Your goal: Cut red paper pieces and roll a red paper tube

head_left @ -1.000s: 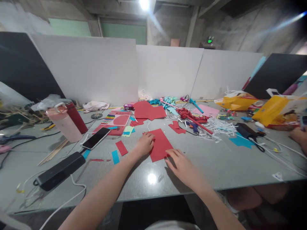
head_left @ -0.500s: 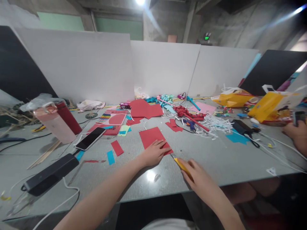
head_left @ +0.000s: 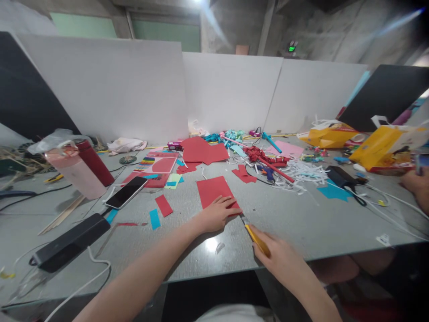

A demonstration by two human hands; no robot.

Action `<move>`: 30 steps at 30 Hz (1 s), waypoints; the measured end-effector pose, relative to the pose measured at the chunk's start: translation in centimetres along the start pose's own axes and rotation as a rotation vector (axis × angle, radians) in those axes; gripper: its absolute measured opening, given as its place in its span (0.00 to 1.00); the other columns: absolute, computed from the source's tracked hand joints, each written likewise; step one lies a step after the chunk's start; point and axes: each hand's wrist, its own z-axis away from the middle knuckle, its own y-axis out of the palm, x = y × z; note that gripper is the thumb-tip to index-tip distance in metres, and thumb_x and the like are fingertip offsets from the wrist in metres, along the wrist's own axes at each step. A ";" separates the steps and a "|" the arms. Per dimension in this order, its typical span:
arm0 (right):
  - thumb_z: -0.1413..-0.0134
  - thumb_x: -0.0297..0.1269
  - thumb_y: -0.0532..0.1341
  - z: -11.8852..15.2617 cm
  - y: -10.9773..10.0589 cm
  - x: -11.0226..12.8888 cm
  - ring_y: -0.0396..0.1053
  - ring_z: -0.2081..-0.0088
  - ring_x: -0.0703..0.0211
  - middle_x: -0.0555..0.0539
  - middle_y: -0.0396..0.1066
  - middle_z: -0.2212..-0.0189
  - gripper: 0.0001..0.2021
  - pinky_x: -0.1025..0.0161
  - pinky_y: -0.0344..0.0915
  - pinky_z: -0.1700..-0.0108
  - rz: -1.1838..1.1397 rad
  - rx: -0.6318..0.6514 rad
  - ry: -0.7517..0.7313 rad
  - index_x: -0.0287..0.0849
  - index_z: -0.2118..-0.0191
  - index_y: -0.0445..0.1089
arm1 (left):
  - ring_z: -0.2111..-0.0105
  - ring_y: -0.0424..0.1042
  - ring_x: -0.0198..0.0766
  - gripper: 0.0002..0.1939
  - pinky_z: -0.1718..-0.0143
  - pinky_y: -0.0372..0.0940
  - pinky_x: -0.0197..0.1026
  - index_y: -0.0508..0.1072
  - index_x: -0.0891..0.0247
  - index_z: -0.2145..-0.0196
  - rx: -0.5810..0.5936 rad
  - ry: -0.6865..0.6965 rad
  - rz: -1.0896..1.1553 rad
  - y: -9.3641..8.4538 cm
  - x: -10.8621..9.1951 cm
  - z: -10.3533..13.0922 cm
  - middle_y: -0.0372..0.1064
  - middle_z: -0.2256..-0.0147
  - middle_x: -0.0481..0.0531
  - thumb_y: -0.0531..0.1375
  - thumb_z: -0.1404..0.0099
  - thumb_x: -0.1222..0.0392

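A red sheet of paper [head_left: 212, 190] lies on the grey table in front of me. My left hand [head_left: 219, 213] rests flat on its near right part, fingers stretched out and pressing it down. My right hand [head_left: 271, 248] is wrapped round a yellow utility knife [head_left: 257, 239]. The knife's blade points up and left, its tip at the sheet's near right corner by my left fingertips. Left of the sheet lie a small red paper strip [head_left: 163, 205] and a blue paper strip [head_left: 154, 219].
A phone [head_left: 126, 192], a black power bank-like block [head_left: 72, 243] and two bottles [head_left: 77, 172] stand or lie at left. Behind are folded red paper [head_left: 204, 151], a red ribbon bundle [head_left: 264, 158] and white paper shreds [head_left: 306, 172]. Another person's hand [head_left: 415, 183] is at far right.
The knife and my right hand have shifted slightly down and right, showing more blade. My left hand stays pressed on the red sheet. The view has tilted a little.
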 end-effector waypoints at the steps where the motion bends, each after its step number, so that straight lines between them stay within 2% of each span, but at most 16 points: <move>1: 0.31 0.42 0.53 -0.1 0.0 0.1 0.79 0.56 0.45 0.41 0.80 0.53 0.27 0.55 0.71 0.54 0.008 -0.009 0.016 0.53 0.28 0.63 | 0.28 0.53 0.52 0.30 0.29 0.51 0.62 0.68 0.50 0.32 0.002 -0.001 0.000 0.0 0.0 0.0 0.55 0.28 0.57 0.54 0.30 0.68; 6: 0.31 0.46 0.56 -0.4 -0.3 0.7 0.80 0.66 0.45 0.42 0.82 0.66 0.24 0.59 0.64 0.66 0.167 -0.016 0.122 0.58 0.33 0.69 | 0.29 0.55 0.53 0.31 0.30 0.52 0.63 0.68 0.50 0.33 -0.005 -0.001 -0.005 0.1 0.0 -0.1 0.57 0.29 0.57 0.55 0.31 0.68; 8: 0.30 0.47 0.55 -0.5 -0.4 0.8 0.80 0.67 0.45 0.42 0.82 0.68 0.24 0.60 0.61 0.68 0.210 -0.003 0.130 0.59 0.32 0.69 | 0.29 0.55 0.53 0.31 0.30 0.52 0.62 0.68 0.50 0.33 -0.011 0.003 -0.009 0.2 0.0 -0.1 0.57 0.29 0.56 0.55 0.32 0.68; 11: 0.29 0.48 0.54 -0.8 -0.8 0.9 0.81 0.65 0.44 0.43 0.82 0.68 0.24 0.60 0.60 0.67 0.222 0.041 0.135 0.61 0.31 0.67 | 0.29 0.55 0.52 0.30 0.29 0.51 0.61 0.68 0.51 0.33 -0.015 0.003 -0.010 0.3 0.0 -0.1 0.58 0.29 0.56 0.55 0.31 0.67; 16: 0.29 0.46 0.55 -1.1 -1.4 1.0 0.81 0.62 0.44 0.43 0.83 0.65 0.23 0.61 0.60 0.65 0.184 0.065 0.130 0.62 0.32 0.68 | 0.28 0.54 0.50 0.34 0.27 0.47 0.58 0.62 0.59 0.29 0.003 -0.043 0.007 0.5 0.0 -0.2 0.59 0.29 0.58 0.54 0.32 0.67; 24: 0.30 0.46 0.56 -0.7 -1.7 0.8 0.81 0.63 0.46 0.43 0.83 0.65 0.22 0.62 0.58 0.66 0.176 0.047 0.136 0.61 0.34 0.70 | 0.28 0.54 0.49 0.32 0.27 0.48 0.58 0.63 0.61 0.30 0.020 -0.044 0.004 0.1 -0.2 -0.2 0.58 0.29 0.58 0.52 0.30 0.66; 30: 0.31 0.46 0.57 -1.4 -1.9 0.5 0.80 0.63 0.48 0.43 0.83 0.64 0.22 0.63 0.56 0.67 0.178 0.038 0.122 0.60 0.35 0.71 | 0.28 0.53 0.50 0.32 0.27 0.48 0.59 0.61 0.61 0.29 0.039 -0.051 -0.011 0.0 -0.2 -0.4 0.57 0.29 0.58 0.53 0.30 0.66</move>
